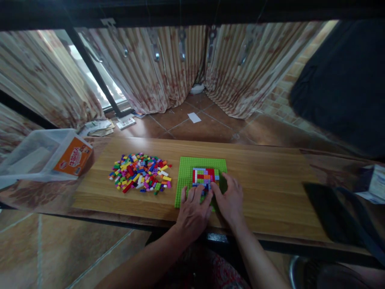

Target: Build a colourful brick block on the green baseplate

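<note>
A green studded baseplate (pixel 186 166) lies on the wooden table in front of me. On it sits a low build of toy bricks (pixel 204 175) in red, white, blue, orange and other colours. My left hand (pixel 194 206) rests over the plate's near part, fingers stretched and spread, tips at the build's near edge. From the right, my right hand (pixel 230 198) reaches in with its thumb at the build's near right corner and its index finger apart from it, by the right side. Both hands cover part of the build, so any small brick under the fingertips is hidden.
Left of the plate is a heap of loose toy bricks (pixel 140 172). A clear plastic box (pixel 39 154) with an orange label stands at the table's left end. A dark flat item (pixel 331 212) lies at the right end. Curtains (pixel 168 72) hang beyond the table.
</note>
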Demonstrator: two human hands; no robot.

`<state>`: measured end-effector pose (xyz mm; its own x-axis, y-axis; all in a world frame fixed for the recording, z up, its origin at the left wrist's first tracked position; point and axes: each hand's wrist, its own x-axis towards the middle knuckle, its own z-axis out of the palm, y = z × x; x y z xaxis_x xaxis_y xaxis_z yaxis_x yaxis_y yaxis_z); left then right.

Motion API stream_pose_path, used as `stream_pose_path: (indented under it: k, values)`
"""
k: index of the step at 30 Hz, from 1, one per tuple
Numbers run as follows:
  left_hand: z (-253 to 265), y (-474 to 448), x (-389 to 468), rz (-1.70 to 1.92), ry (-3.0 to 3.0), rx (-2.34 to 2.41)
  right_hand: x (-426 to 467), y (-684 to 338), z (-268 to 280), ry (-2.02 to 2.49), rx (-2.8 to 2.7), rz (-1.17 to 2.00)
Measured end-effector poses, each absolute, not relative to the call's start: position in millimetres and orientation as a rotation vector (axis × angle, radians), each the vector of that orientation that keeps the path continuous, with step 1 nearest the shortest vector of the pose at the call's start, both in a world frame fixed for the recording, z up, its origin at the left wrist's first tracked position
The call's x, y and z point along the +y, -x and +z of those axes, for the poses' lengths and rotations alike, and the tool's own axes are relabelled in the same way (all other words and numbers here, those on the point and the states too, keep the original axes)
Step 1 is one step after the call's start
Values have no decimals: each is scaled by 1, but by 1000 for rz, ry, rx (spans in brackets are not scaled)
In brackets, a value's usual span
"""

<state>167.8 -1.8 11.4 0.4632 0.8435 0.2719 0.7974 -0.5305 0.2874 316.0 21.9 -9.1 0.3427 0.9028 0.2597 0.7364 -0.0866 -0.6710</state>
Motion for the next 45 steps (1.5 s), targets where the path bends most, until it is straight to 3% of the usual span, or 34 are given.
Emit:
stream_pose_path:
  k: [23, 31, 38, 45]
  values:
    - [13, -172, -6, 584, -2565, 1455, 45, -318, -6, 2113, -1424, 232]
    - [14, -125, -10, 872, -2436, 1502, 47, -322, 1, 2246, -1508, 301]
    - [7, -31, -13, 1036, -2153, 1910, 37, -288, 17, 1928, -1659, -7]
    - [1, 26, -3, 1160, -1824, 2287, 30, -222, 18, 1495, -1967, 65]
